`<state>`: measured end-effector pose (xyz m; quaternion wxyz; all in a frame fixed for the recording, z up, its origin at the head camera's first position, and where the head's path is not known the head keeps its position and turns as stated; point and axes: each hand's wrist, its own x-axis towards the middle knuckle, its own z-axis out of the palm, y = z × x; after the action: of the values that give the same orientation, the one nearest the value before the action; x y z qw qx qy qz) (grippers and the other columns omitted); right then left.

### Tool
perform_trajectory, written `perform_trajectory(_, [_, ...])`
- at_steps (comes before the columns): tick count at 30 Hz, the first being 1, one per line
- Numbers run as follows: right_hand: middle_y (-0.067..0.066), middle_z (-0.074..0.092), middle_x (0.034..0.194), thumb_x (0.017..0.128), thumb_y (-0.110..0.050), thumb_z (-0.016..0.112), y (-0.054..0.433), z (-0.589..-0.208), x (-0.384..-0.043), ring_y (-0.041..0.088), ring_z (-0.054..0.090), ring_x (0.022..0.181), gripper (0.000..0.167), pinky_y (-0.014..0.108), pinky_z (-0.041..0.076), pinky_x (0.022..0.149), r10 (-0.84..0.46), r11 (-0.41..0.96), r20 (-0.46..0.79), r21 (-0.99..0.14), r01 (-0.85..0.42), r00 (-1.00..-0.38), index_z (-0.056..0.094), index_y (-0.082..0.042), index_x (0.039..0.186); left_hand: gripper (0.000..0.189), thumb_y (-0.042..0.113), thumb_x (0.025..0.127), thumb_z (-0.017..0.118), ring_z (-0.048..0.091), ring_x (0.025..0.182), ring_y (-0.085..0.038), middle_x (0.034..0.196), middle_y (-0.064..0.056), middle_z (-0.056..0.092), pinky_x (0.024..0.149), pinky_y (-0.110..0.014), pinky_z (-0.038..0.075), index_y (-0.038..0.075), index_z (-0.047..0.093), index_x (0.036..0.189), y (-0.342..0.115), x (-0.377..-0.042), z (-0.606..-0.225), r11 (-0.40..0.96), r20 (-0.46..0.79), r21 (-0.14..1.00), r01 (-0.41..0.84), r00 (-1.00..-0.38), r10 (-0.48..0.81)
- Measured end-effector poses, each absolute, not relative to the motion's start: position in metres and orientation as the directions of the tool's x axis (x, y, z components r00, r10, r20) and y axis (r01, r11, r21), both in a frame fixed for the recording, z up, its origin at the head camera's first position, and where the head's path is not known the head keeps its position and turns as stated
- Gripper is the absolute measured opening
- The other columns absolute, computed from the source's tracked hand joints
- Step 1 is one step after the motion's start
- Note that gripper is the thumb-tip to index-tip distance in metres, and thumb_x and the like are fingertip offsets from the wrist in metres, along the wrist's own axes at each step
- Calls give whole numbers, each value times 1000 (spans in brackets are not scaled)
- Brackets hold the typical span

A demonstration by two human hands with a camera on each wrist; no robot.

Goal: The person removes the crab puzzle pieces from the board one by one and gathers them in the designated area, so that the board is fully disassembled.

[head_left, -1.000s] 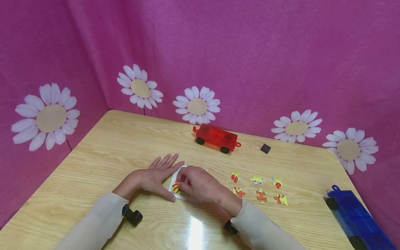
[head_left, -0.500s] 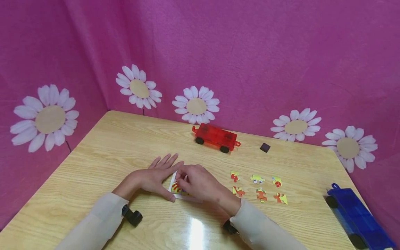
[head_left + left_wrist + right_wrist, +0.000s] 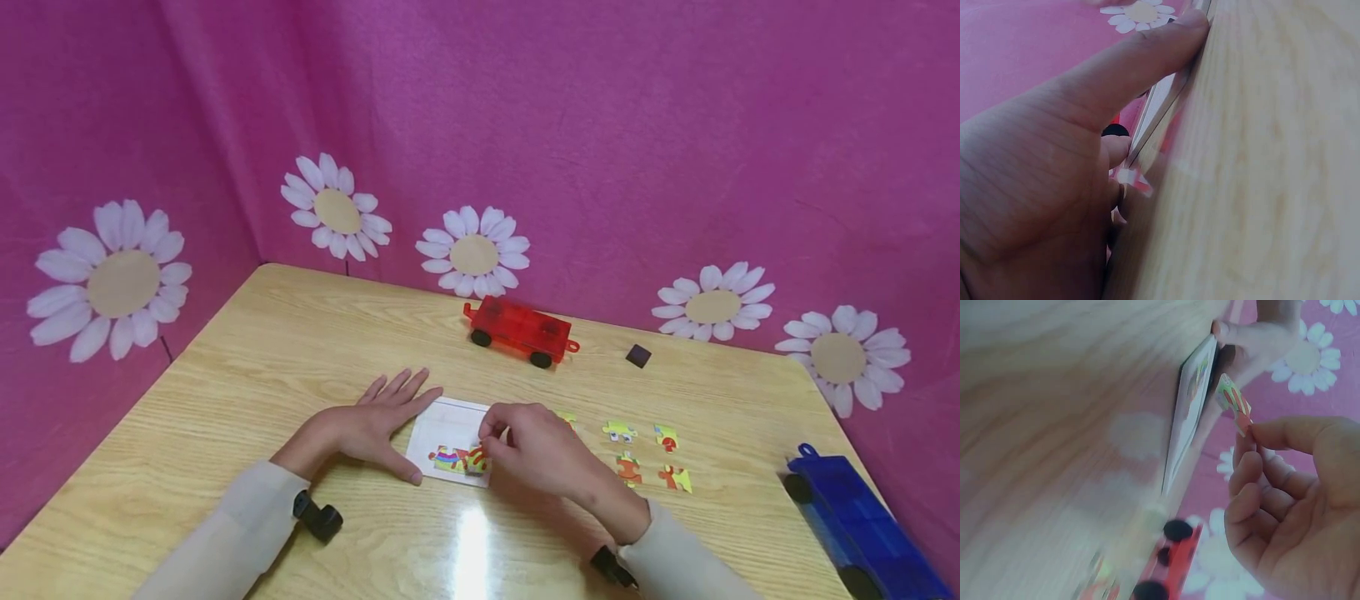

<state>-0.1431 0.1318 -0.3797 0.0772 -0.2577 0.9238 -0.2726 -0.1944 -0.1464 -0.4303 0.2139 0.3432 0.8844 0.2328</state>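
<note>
My right hand [image 3: 543, 450] pinches a yellow jigsaw piece with red stripes [image 3: 1234, 403] between thumb and index finger. In the right wrist view that piece is raised off the white puzzle board [image 3: 442, 425]. On the board's near part lies a jigsaw piece with a purple and yellow arc [image 3: 449, 457], partly overlapped by the held piece in the head view. My left hand [image 3: 375, 429] rests at the board's left side, fingers spread and straight, thumb at the near corner. In the left wrist view the thumb [image 3: 1154, 53] lies along the board's edge.
Several loose jigsaw pieces [image 3: 627, 468] lie to the right, some behind my right hand. A red toy wagon [image 3: 521, 327] stands at the back, near a dark square tile [image 3: 638, 356]. A blue toy wagon [image 3: 862, 521] is at the right edge. A pink curtain [image 3: 562, 150] hangs behind.
My right hand has moved right, from the board's left part to its right side, carrying the red-striped jigsaw piece and uncovering most of the board. My left hand has stayed in place.
</note>
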Motion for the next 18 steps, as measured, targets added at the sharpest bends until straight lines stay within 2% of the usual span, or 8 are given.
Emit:
perform_trajectory(5, [-15, 59, 69, 94, -12, 67, 166, -379, -133, 5, 52, 60, 12, 25, 40, 51, -489, 738, -15, -541, -404, -872, 68, -22, 87, 124, 66, 75, 81, -14, 155, -31, 172, -10, -8, 121, -54, -11, 18, 14, 167, -146, -195, -430, 660, -223, 555, 506, -674, 705])
perform_trajectory(10, [-16, 59, 71, 93, -10, 68, 198, -378, -124, 4, 52, 62, 15, 25, 43, 53, -458, 757, -46, -543, -363, -888, 67, -23, 86, 124, 66, 75, 81, -13, 155, -31, 172, -10, -8, 121, -54, -11, 18, 14, 167, -146, -195, -430, 655, -221, 559, 509, -670, 709])
perform_trajectory(18, [-18, 60, 72, 93, -9, 69, 232, -377, -113, 3, 58, 66, 15, 25, 47, 57, -469, 741, -42, -563, -367, -882, 68, -23, 87, 124, 66, 75, 81, -13, 155, -32, 172, -10, -8, 121, -54, -10, 17, 14, 167, -146, -195, -431, 656, -218, 553, 513, -671, 709])
